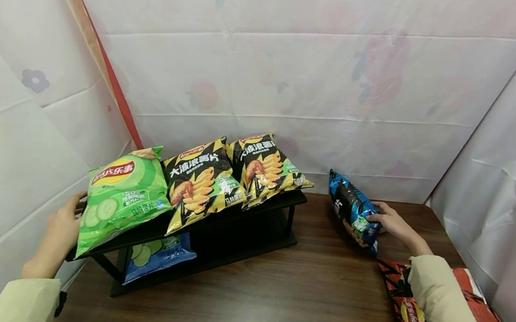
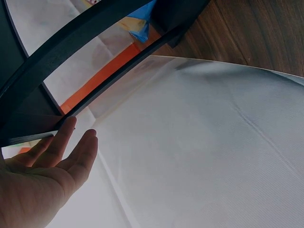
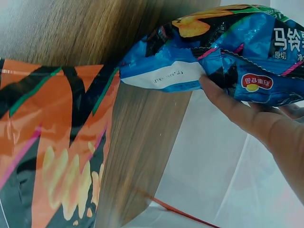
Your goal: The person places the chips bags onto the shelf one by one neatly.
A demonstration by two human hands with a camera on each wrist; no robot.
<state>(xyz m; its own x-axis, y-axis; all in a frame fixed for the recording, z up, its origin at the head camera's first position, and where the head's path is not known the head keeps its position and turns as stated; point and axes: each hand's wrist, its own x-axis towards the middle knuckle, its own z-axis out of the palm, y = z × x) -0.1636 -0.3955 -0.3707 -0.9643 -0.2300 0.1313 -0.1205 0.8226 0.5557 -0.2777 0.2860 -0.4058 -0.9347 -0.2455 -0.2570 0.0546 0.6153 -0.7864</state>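
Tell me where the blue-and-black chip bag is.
In the head view, the blue-and-black bag is right of the black rack, at the person's right grip, just beyond the red bag.

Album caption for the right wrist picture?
A right hand touches a blue chip bag beside an orange bag on a wooden table.

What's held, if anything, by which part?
Right hand holds the blue chip bag by its right side. Left hand: at the black shelf, no hold visible.
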